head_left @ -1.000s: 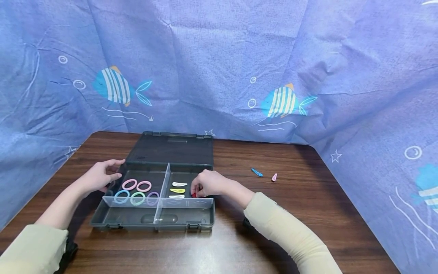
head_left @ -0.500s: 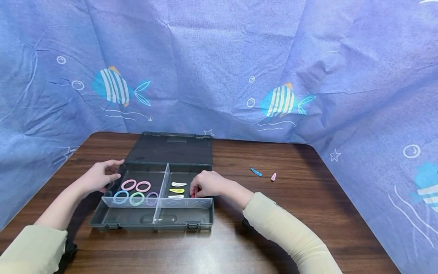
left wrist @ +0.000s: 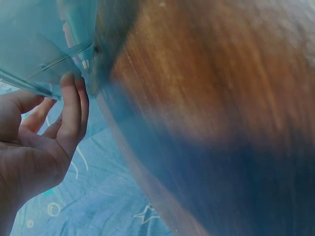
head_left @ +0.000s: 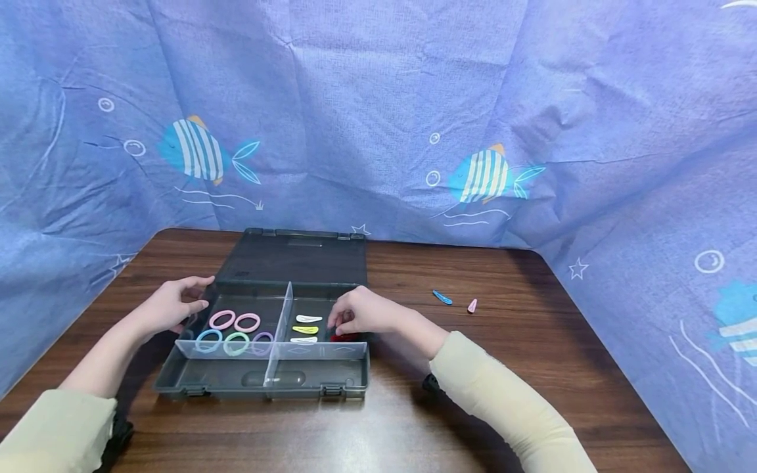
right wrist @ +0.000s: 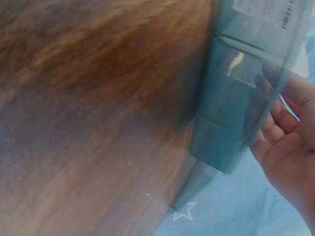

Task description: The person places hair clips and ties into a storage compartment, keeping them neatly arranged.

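A dark translucent organizer box point(head_left: 260, 393) lies open on the table. Its back left compartment holds several rings that look like hair ties, including a pink one point(head_left: 222, 320), a blue one point(head_left: 209, 341) and a green one point(head_left: 236, 343). In the back right compartment are a yellow snap hair clip point(head_left: 305, 330) and white hair clips point(head_left: 309, 318). My left hand point(head_left: 171, 305) touches the box's left wall with loose fingers. Inside the right compartment my right hand point(head_left: 363, 310) hovers just over a red hair clip point(head_left: 344, 338), fingers bent loosely; the fingers partly hide the clip.
A blue hair clip point(head_left: 442, 297) and a pink hair clip point(head_left: 472, 306) lie on the brown table point(head_left: 503, 368) right of the box. The box's lid point(head_left: 298, 256) is folded back behind it. A fish-patterned cloth point(head_left: 378, 118) hangs behind the table.
My right hand has lifted slightly from the red hair clip, which now shows more below the fingers on the compartment floor. My left hand has stayed at the box's left side.
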